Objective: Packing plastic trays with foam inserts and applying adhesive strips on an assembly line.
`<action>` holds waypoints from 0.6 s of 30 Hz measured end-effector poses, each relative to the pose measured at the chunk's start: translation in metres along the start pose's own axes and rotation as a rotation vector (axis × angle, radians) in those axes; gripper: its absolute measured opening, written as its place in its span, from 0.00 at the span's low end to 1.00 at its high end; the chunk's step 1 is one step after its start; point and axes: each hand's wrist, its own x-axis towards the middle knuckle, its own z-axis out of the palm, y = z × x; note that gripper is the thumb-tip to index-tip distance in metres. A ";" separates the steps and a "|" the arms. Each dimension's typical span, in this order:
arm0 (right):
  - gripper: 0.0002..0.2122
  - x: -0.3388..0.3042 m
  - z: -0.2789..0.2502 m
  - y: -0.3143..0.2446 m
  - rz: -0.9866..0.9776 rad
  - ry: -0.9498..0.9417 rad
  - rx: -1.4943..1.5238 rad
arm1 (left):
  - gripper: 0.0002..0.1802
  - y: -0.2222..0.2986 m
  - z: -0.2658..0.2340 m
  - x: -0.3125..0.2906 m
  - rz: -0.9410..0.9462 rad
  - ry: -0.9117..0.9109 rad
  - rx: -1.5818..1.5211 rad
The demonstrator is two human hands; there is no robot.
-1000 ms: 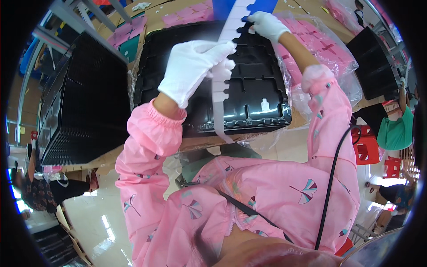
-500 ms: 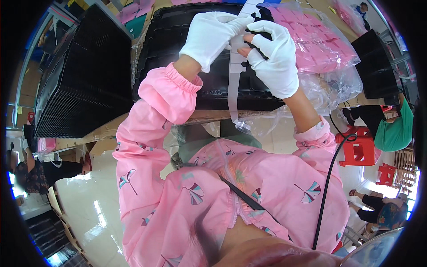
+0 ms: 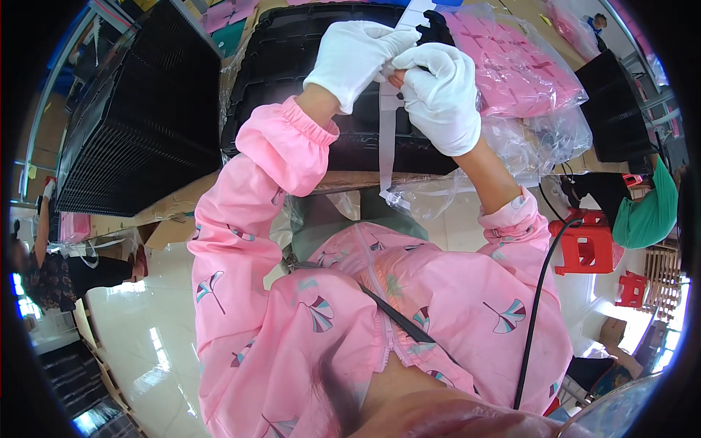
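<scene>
A long pale strip (image 3: 387, 139) runs from the far edge across a black plastic tray (image 3: 285, 109) and hangs past its near side. Dark shaped pieces (image 3: 437, 29) sit along the strip's right side, beyond my right hand. My white-gloved left hand (image 3: 354, 62) is closed at the strip, thumb and fingers pinched on it. Close against it, my right hand (image 3: 442, 102) is closed too, in a glove with bare fingertips showing. What the right fingertips pinch is too small and covered to name.
Pink sheets in clear plastic (image 3: 511, 69) lie right of the tray. Tall stacks of black trays (image 3: 139, 117) stand at the left, more black trays (image 3: 617, 106) at the right. A red stool (image 3: 584, 244), a black cable (image 3: 537, 306) and other people are around the table.
My right hand has curled its fingers closed and come nearer to my left hand. The left hand has shifted slightly right. The dark piece by my right fingers no longer shows there.
</scene>
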 end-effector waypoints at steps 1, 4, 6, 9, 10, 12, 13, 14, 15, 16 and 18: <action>0.06 -0.001 0.001 -0.002 0.012 -0.003 0.021 | 0.17 0.000 -0.001 -0.001 -0.006 -0.002 -0.009; 0.08 -0.001 -0.002 -0.008 -0.001 -0.056 0.078 | 0.17 0.002 -0.004 -0.005 -0.007 0.024 -0.061; 0.07 0.004 -0.008 -0.011 0.065 -0.039 0.082 | 0.17 0.006 -0.009 -0.007 0.023 0.094 -0.115; 0.05 0.011 -0.020 0.003 0.407 0.028 0.135 | 0.18 0.014 -0.012 -0.013 -0.159 -0.046 -0.343; 0.07 0.008 -0.017 0.022 0.583 0.024 0.226 | 0.16 0.017 -0.011 -0.019 -0.167 -0.108 -0.413; 0.08 0.008 -0.003 0.051 0.873 -0.252 0.524 | 0.13 0.013 -0.007 -0.033 -0.123 -0.284 -0.539; 0.09 0.016 0.016 0.066 0.788 -0.509 0.655 | 0.12 0.007 -0.001 -0.037 0.007 -0.298 -0.454; 0.10 0.025 0.034 0.051 0.919 -0.622 0.799 | 0.12 0.002 0.004 -0.040 0.137 -0.300 -0.375; 0.10 0.037 0.050 0.037 0.810 -0.734 0.825 | 0.11 0.019 0.011 -0.052 0.065 -0.274 -0.332; 0.09 0.047 0.067 0.026 0.699 -0.842 0.847 | 0.11 0.025 0.014 -0.061 0.029 -0.257 -0.351; 0.09 0.054 0.100 0.008 0.449 -0.930 0.931 | 0.10 0.031 0.018 -0.074 -0.006 -0.227 -0.433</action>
